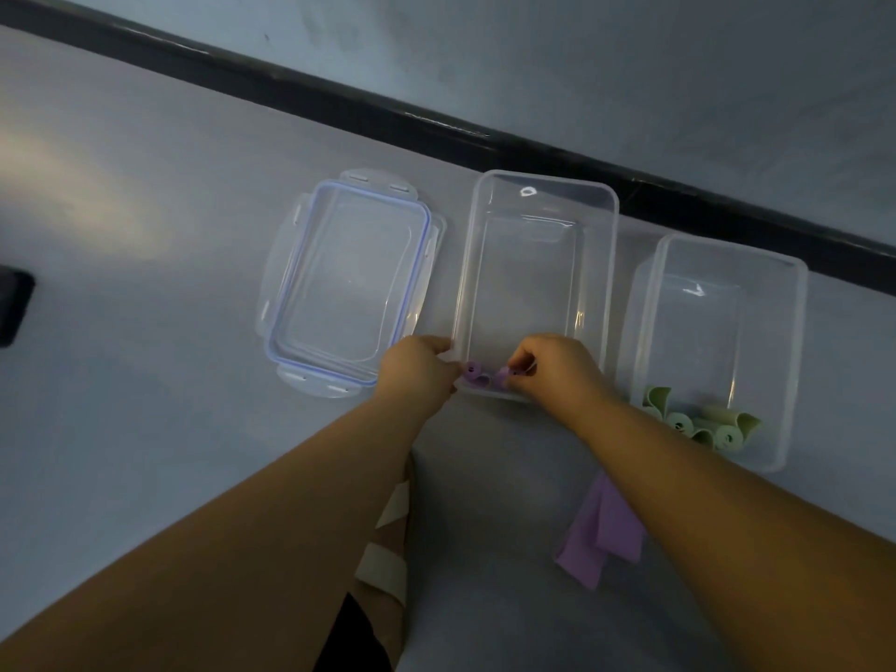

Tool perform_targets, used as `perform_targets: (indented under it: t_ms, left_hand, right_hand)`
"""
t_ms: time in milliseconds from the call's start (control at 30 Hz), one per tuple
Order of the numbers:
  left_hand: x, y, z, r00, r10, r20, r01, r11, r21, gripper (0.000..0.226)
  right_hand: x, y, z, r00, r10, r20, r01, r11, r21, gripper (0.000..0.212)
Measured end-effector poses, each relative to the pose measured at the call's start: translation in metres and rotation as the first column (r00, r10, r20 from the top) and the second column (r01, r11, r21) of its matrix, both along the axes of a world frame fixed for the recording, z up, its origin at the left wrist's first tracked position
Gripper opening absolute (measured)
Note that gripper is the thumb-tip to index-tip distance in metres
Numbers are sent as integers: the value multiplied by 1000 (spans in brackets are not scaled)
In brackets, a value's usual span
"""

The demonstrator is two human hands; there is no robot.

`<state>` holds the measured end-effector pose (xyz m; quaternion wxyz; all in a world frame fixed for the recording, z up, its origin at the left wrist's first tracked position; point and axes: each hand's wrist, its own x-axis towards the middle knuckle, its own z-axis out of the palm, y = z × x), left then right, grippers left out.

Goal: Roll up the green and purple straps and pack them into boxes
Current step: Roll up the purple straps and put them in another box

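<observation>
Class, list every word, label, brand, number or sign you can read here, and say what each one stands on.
No readable text anywhere.
Lid, middle box, right box: clear plastic, no print visible.
Green rolls: small dark marks, too blurred to read.
Purple rolls, loose purple strap: blank.

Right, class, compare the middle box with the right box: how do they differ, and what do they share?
The middle box holds two purple rolls; the right box holds several green rolls. The left hand grips the middle box's corner and the right hand pinches a roll inside it; nobody touches the right box. Both are clear, lidless, rectangular, with rolls at the near end.
</observation>
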<state>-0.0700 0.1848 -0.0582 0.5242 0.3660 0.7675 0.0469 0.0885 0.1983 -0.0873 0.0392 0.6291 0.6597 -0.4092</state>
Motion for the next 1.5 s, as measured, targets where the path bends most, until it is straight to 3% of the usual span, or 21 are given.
perform_targets:
  t_ms: [533,833,1000,1333,1500]
  left_hand:
    - [1,1,4,999,43,13,-43,999,-1,44]
    - [1,0,5,999,49,23,-49,999,0,45]
    - [1,0,4,998,56,24,-56,998,11,45]
    - [1,0,2,997,67,29,-68,997,21,44]
    - [1,0,1,998,65,20,-66,998,17,45]
  right_hand:
    - [6,5,4,998,24,-66,-29,997,-76,12]
    - [-1,4,1,995,94,-25,-93,995,31,19]
    - [-4,3,1,992,128,-4,-128,992,8,15]
    - [-10,-6,-2,998,-33,61,30,999,44,11]
    - [-13,-7,-2,998,-18,67,14,999,51,10]
